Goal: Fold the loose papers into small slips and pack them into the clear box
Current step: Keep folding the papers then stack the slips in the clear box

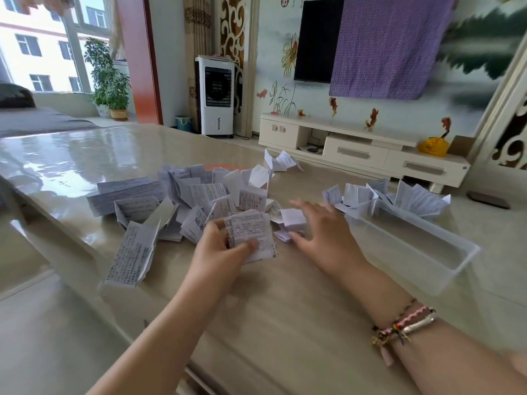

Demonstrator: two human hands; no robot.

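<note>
Worktop (285, 323): glossy, beige.
Clear box (413, 246): R side, near end bare, slips at far end.
Paper heap (196, 195): centre-L, loose.
L hand (219, 252): grip pinching folded paper (251, 235).
R hand (322, 232): fingers spread, blurred, over small slips (292, 219) beside box.

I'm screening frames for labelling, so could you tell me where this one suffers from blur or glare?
Head view: right hand motion-blurred at the fingers; window glare on the glossy table; wide-angle bending at edges; the left hand and its folded paper read sharply.
</note>
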